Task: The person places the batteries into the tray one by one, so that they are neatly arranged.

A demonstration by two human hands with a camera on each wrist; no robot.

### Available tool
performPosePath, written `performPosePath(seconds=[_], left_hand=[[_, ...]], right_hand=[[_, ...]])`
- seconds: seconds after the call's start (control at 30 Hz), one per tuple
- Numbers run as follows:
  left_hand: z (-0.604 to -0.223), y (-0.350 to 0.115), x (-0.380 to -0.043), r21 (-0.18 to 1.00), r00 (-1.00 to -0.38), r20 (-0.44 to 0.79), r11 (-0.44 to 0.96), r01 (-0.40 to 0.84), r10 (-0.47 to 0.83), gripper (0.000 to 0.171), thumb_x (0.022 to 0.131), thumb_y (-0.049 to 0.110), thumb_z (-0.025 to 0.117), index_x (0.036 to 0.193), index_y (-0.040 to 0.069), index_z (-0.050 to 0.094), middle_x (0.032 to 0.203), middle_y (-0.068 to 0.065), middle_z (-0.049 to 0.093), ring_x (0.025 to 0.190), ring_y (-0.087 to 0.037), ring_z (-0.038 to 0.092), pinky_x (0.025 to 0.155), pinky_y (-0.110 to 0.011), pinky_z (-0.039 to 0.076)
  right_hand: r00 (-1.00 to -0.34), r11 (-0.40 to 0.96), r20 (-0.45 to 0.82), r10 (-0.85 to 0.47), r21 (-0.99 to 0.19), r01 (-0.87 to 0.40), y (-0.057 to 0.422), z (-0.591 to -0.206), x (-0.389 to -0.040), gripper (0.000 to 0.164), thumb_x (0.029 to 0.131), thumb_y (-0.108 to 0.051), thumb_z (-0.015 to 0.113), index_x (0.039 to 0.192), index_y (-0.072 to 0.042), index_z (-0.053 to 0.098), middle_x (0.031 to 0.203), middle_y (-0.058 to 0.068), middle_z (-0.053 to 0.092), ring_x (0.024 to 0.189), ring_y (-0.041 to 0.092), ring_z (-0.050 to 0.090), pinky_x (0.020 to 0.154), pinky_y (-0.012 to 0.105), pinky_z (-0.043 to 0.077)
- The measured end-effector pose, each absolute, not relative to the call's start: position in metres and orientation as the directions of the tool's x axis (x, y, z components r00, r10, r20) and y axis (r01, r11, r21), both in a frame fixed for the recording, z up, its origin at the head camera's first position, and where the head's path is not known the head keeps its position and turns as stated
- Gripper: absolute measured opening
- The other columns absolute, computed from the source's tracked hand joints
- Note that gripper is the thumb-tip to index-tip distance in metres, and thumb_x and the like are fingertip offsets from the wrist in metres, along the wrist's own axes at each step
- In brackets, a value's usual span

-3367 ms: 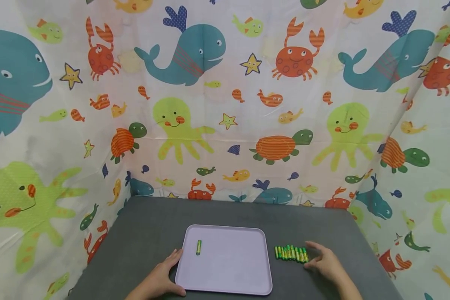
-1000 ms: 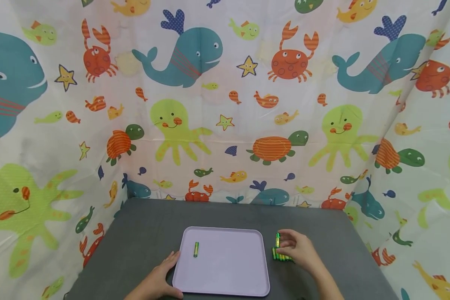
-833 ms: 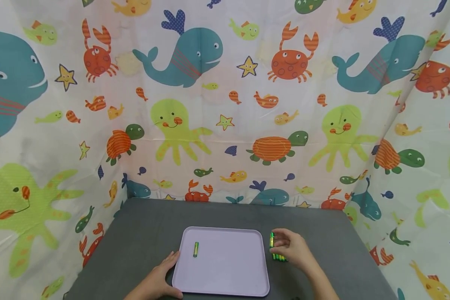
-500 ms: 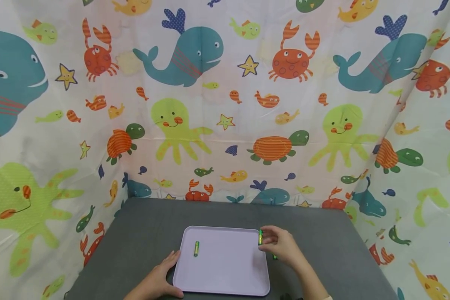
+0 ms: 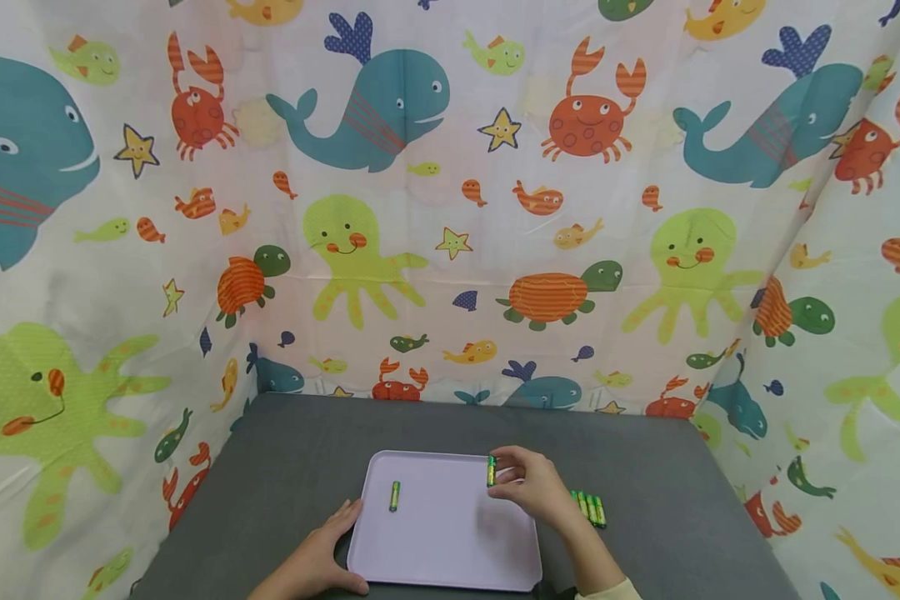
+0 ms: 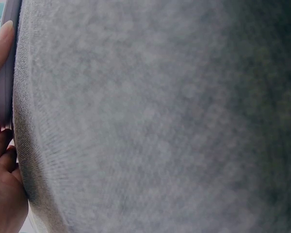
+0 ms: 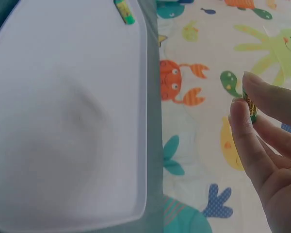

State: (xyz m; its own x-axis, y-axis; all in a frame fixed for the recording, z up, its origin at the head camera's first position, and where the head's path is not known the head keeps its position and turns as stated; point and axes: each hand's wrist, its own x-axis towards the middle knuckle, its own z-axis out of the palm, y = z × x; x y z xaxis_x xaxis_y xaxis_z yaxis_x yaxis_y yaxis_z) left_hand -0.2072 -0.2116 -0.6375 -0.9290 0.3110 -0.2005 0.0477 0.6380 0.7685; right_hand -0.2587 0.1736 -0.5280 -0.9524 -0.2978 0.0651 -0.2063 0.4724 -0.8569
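Note:
My right hand [image 5: 534, 487] pinches a green-and-yellow battery [image 5: 491, 471] between thumb and fingers, above the far right part of a pale lilac tray [image 5: 450, 533]. The right wrist view shows the same battery [image 7: 250, 108] between the fingertips, mostly covered by them. One more battery [image 5: 395, 497] lies in the tray's left part. My left hand [image 5: 318, 552] rests at the tray's left edge, thumb near its front corner, fingers spread along the rim. In the left wrist view, only part of that hand [image 6: 5, 199] shows beside the tray's edge [image 6: 6, 73].
Several batteries [image 5: 588, 508] lie side by side on the dark grey table [image 5: 330, 429], right of the tray, partly hidden by my right forearm. A curtain [image 5: 450, 333] printed with sea animals surrounds the table at the back and both sides.
My right hand has taken a battery from the row and carried it leftward, from beside the tray to over it. The left hand stays at the tray's edge.

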Motion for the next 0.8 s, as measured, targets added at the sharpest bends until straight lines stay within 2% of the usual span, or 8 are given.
performPosePath(seconds=[0.33,0.6,0.8], left_hand=[[-0.638,-0.211,-0.206,0.774,-0.935,-0.177,0.630,0.060,0.307,0.128,0.057,0.044,0.097,0.159,0.008,0.029,0.163,-0.028,0.022,0.150,-0.050,0.020,0.110,-0.074,0.024],[-0.641,-0.214,-0.204,0.768,-0.933,-0.138,0.631,0.110,0.331,0.128,0.057,0.044,0.096,0.159,0.005,0.030,0.163,-0.027,0.023,0.150,-0.050,0.021,0.111,-0.073,0.025],[-0.640,-0.216,-0.203,0.764,-0.933,-0.154,0.637,0.097,0.326,0.128,0.056,0.045,0.096,0.159,0.007,0.030,0.163,-0.027,0.023,0.150,-0.049,0.021,0.111,-0.072,0.026]], right_hand=[[-0.933,0.449,0.072,-0.354,-0.861,-0.237,0.144,-0.526,-0.261,0.052,0.080,-0.016,0.086,0.126,-0.005,0.066,0.108,0.009,0.071,0.092,0.019,0.070,0.071,0.028,0.059],[-0.924,0.420,0.080,-0.374,-0.873,-0.246,0.114,-0.527,-0.259,0.050,0.077,-0.010,0.087,0.122,-0.002,0.066,0.106,0.012,0.072,0.090,0.022,0.072,0.070,0.029,0.059],[-0.927,0.429,0.057,-0.371,-0.875,-0.225,0.095,-0.536,-0.259,0.051,0.076,-0.011,0.088,0.122,-0.002,0.067,0.105,0.010,0.073,0.090,0.021,0.071,0.071,0.030,0.059]])
